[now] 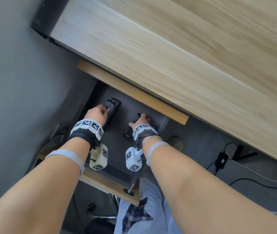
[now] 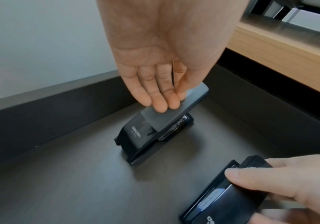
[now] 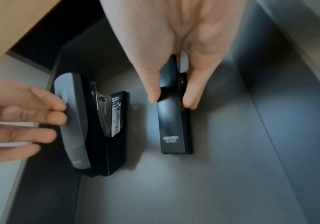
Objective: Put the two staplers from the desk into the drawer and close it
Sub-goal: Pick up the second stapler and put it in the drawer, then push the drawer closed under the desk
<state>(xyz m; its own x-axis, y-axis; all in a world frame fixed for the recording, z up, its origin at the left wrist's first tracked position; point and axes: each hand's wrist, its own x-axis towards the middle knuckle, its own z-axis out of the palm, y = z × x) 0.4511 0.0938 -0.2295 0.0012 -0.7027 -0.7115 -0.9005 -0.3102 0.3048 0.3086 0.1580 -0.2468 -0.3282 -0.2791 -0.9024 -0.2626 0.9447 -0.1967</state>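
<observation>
The drawer (image 1: 115,149) under the desk stands pulled out, its inside dark grey. Two black staplers lie on its floor. The larger one (image 1: 112,108) (image 2: 155,128) (image 3: 82,121) has a grey top and its arm is raised a little. My left hand (image 1: 99,112) (image 2: 161,91) (image 3: 30,118) touches that top with straight fingers. To its right lies the slim stapler (image 1: 131,130) (image 2: 232,201) (image 3: 171,125). My right hand (image 1: 142,119) (image 3: 171,100) pinches it by the sides between thumb and fingers.
The light wooden desk top (image 1: 185,56) overhangs the back of the drawer. A grey wall (image 1: 16,81) is close on the left. Cables and a black power adapter (image 1: 220,159) lie on the floor to the right. My leg (image 1: 148,208) is below the drawer's wooden front (image 1: 110,184).
</observation>
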